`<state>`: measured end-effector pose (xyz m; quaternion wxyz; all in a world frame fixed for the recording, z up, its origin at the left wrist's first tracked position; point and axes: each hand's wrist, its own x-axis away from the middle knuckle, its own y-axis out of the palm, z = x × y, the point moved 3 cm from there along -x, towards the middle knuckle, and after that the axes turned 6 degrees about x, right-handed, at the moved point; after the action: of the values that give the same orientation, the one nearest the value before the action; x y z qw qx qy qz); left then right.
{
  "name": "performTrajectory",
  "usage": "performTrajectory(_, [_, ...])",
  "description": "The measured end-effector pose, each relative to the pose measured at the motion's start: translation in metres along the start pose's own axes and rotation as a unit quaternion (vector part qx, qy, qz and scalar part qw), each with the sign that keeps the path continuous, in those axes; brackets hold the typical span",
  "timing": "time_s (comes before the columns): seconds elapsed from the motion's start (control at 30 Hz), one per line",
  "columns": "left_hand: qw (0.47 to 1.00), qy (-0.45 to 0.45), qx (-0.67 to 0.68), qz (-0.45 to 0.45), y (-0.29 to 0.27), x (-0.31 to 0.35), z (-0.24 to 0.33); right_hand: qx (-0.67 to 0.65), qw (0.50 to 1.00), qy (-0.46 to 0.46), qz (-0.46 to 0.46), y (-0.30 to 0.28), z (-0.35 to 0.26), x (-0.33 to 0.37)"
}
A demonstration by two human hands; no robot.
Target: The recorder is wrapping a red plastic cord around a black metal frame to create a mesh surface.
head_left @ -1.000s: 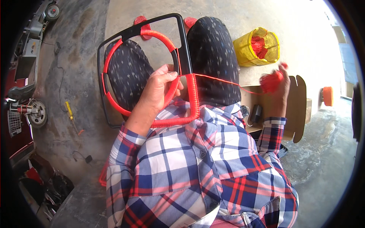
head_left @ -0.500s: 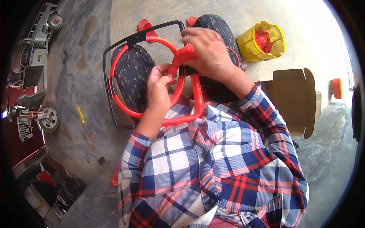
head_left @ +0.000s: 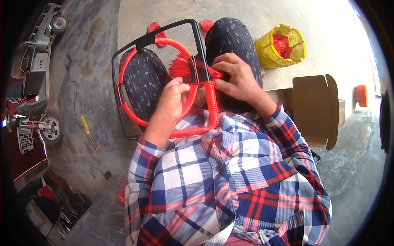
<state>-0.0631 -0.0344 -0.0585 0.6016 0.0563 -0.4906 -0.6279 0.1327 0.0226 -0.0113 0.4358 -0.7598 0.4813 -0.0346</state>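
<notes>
A black rectangular frame (head_left: 199,43) rests across my lap, with an inner ring (head_left: 174,42) partly wrapped in red cord. Red cord also covers its near edge and the near part of its right bar. A bundle of loose red cord (head_left: 179,67) passes across that right bar, its frayed end fanned out inside the frame. My right hand (head_left: 238,80) grips the bundle just right of the bar, fingers closed round it. Beside the ring, my left hand (head_left: 171,98) is closed in a pinch at the bundle's lower edge; what lies between its fingertips is hidden.
Beyond my right knee stands a yellow bucket (head_left: 269,53) holding red material. An opened cardboard box (head_left: 314,106) is at my right, with an orange block (head_left: 361,96) farther off. A yellow-handled screwdriver (head_left: 85,124) lies on the floor at left, near a toy vehicle (head_left: 37,67).
My right hand has come lower and nearer, moving the cord bundle from above the right bar to across it. The bundle's frayed end now points left. My left hand stays near the ring.
</notes>
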Motion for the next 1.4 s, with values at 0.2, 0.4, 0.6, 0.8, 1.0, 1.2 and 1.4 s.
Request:
performTrajectory(0.2, [1.0, 0.021, -0.004, 0.009, 0.001, 0.006, 0.001, -0.371, 0.918, 0.141, -0.019, -0.027, 0.011, 0.022])
performTrajectory(0.4, [0.995, 0.082, -0.027, 0.04, 0.01, -0.001, 0.006, -0.361, 0.891, 0.274, -0.001, -0.019, 0.009, 0.013])
performTrajectory(0.6, [0.855, 0.371, -0.361, 0.034, 0.024, 0.022, 0.022, -0.5, 0.85, 0.168, 0.012, -0.004, -0.005, -0.017])
performTrajectory(0.8, [0.802, 0.416, -0.426, 0.049, 0.03, 0.015, 0.003, -0.389, 0.904, 0.159, -0.08, 0.007, -0.037, -0.029])
performTrajectory(1.0, [0.86, 0.437, -0.228, 0.135, 0.012, 0.026, 0.004, -0.102, 0.982, 0.087, -0.131, 0.001, -0.061, -0.024])
performTrajectory(1.2, [0.934, 0.294, -0.128, 0.156, 0.007, 0.013, -0.003, 0.071, 0.976, -0.12, -0.166, -0.011, -0.084, -0.019])
performTrajectory(1.4, [0.94, 0.262, -0.137, 0.168, 0.001, 0.011, 0.005, 0.076, 0.985, -0.128, -0.09, -0.009, -0.058, -0.028])
